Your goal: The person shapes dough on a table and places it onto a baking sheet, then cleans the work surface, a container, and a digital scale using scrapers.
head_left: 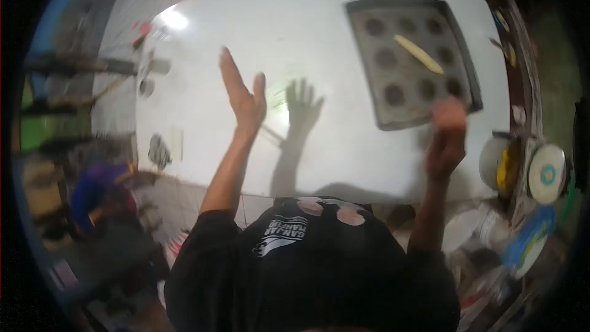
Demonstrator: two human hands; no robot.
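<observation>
My left hand [246, 103] is raised above the left part of the white table [332, 147], its fingers stretched out and nothing in them. Its shadow falls on the tabletop to the right. At the right lies a dark square tray [405, 61] with several round dark spots. One long pale yellow strip [419, 55] rests diagonally on it. My right hand [447, 138] is at the tray's near right edge, smeared by motion; its fingers and anything in them cannot be made out.
A small metal cup [146, 88] and a crumpled grey item [159, 151] are at the table's left side. Beyond the right edge stand a round white lid [546, 174] and a yellow item [507, 167]. Another person [98, 190] is low at the left.
</observation>
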